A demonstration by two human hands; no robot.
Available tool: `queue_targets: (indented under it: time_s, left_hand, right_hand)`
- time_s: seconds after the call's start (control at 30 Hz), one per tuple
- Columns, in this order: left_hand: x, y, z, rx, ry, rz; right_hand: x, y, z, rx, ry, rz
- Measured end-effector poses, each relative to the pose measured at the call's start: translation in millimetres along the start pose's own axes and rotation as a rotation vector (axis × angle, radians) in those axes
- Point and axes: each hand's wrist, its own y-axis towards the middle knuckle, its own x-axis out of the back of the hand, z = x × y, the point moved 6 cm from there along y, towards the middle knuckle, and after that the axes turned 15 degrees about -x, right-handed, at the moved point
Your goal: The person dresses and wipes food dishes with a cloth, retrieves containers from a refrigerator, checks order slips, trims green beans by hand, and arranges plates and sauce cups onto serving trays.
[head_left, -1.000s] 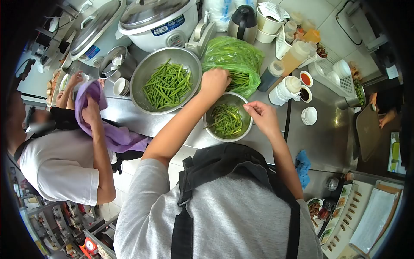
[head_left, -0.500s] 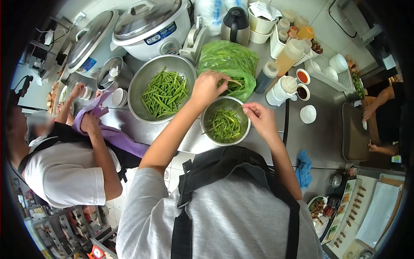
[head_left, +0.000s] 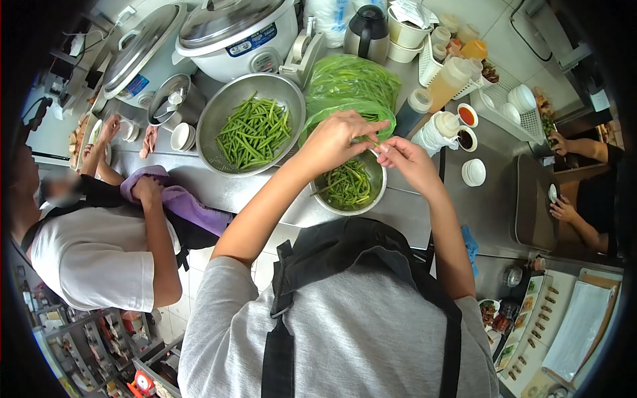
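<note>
My left hand (head_left: 342, 138) pinches a green bean (head_left: 371, 138) above the far rim of a small metal bowl (head_left: 381, 189). Fingertips of my right hand (head_left: 403, 159) are closed on the bean's other end, close to my left fingers. Bean pieces and trimmings (head_left: 346, 184) lie in the small bowl. Behind my hands is a green plastic bag (head_left: 355, 83) with more beans inside, partly hidden by my left hand. To the left, a large metal colander (head_left: 213, 126) holds a heap of long green beans (head_left: 254, 132).
Rice cookers (head_left: 232, 43), a tape dispenser (head_left: 302, 60) and a thermos (head_left: 366, 33) line the back. Sauce bottles (head_left: 451, 83) and stacked white cups (head_left: 473, 172) are at right. A person with a purple cloth (head_left: 179, 202) stands left; another person's hands (head_left: 564, 210) are far right.
My left hand has moved from the bag's opening towards my right hand, and both now meet at a bean. The person at left has lowered the purple cloth.
</note>
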Motion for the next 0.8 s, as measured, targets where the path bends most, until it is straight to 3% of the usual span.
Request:
queue_targets:
  time_s: [0.2, 0.3, 0.4, 0.43, 0.53, 0.63, 0.7, 0.8]
  left_hand:
    - [15, -5, -10, -0.055, 0.244, 0.052]
    - [15, -6, -17, -0.120, 0.295, 0.044]
    - [18, -7, -23, -0.108, 0.313, 0.011]
    - [20, -8, -24, -0.093, 0.313, -0.002]
    - [10, -23, -12, 0.069, 0.129, -0.082]
    - [-11, -46, 7, 0.443, -0.340, -0.162]
    - [-23, -57, 12, 0.534, -0.668, -0.306]
    - [-29, -66, 14, 0.607, -0.902, -0.441]
  right_hand:
    - [-11, -9, 4, 0.073, 0.061, -0.058]
    - [-17, -18, 19, 0.082, -0.246, -0.135]
    - [-20, -21, 25, 0.143, -0.261, -0.182]
    - [-20, -18, 20, 0.151, -0.128, -0.144]
    - [-26, -10, -1, 0.138, 0.268, -0.024]
    - [-33, -10, -12, 0.077, 0.596, 0.095]
    - [-33, -10, -16, 0.066, 0.728, 0.161]
    - [-31, -12, -15, 0.130, 0.339, -0.060]
